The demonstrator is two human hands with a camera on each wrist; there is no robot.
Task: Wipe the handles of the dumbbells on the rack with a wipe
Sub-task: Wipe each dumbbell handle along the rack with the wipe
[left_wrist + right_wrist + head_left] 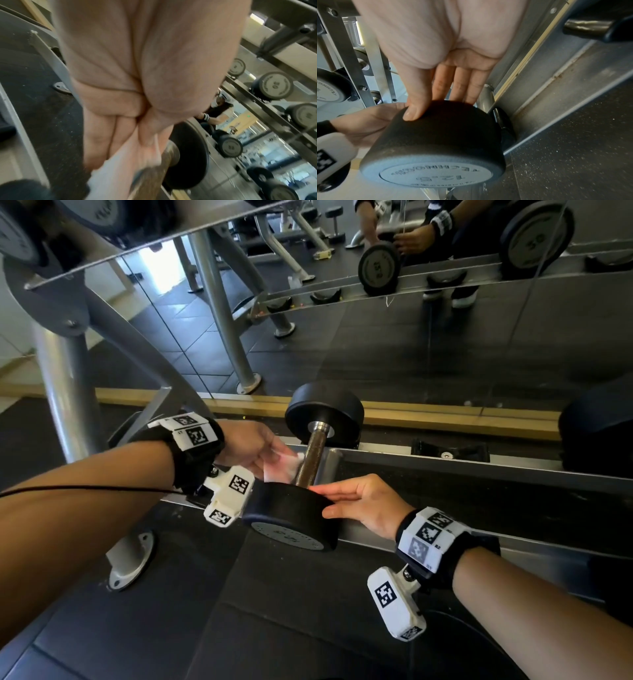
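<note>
A black 12.5 dumbbell lies across the low rack rails (pixel 479 470), its near head (pixel 294 515) toward me and its far head (pixel 325 412) by the mirror. The metal handle (pixel 310 460) runs between them. My left hand (pixel 270 460) pinches a white wipe (pixel 282 465) and holds it against the handle's left side. The left wrist view shows the wipe (pixel 120 162) under my left hand (pixel 142 138), beside the handle (pixel 154 169). My right hand (pixel 329 501) rests on the near head with straight fingers. In the right wrist view, my right hand (pixel 436 102) lies over that head (pixel 436 142).
Another black dumbbell (pixel 596 433) sits further right on the same shelf, past an empty cradle (pixel 448 451). A grey rack upright (pixel 65 392) rises at the left, with heavier dumbbells (pixel 20 237) on the shelf above. A mirror (pixel 411 337) stands behind the rack.
</note>
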